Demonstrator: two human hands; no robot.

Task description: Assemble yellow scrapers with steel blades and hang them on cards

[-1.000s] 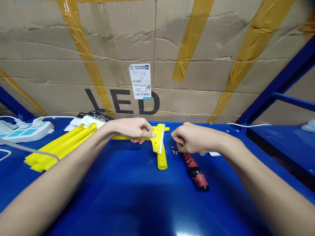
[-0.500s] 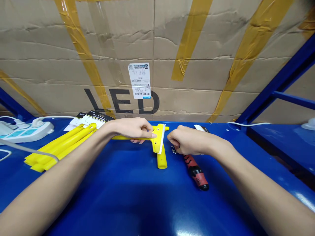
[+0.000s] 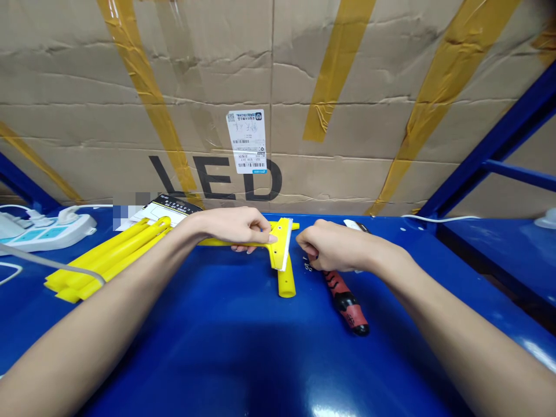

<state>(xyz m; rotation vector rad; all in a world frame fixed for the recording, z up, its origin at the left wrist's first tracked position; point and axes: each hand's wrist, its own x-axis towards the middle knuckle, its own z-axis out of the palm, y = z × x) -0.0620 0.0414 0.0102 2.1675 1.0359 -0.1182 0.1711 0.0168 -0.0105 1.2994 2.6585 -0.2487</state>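
My left hand is closed on a yellow scraper, thumb on its head, the pale blade edge facing right. Under the scraper a yellow tubular handle lies on the blue table, its open end toward me. My right hand is closed just right of the blade, fingers curled down at a few small screws. Whether its fingertips hold anything is hidden. Just below that hand lies a red and black electric screwdriver, its front end covered by the hand.
Several yellow handles lie at the left beside printed cards. A white power strip with cables sits farther left. A large taped cardboard box stands behind the table, with a blue metal frame at right.
Both hands stay in nearly the same place. The scraper and screwdriver have not visibly moved, apart from a very slight shift of the view.
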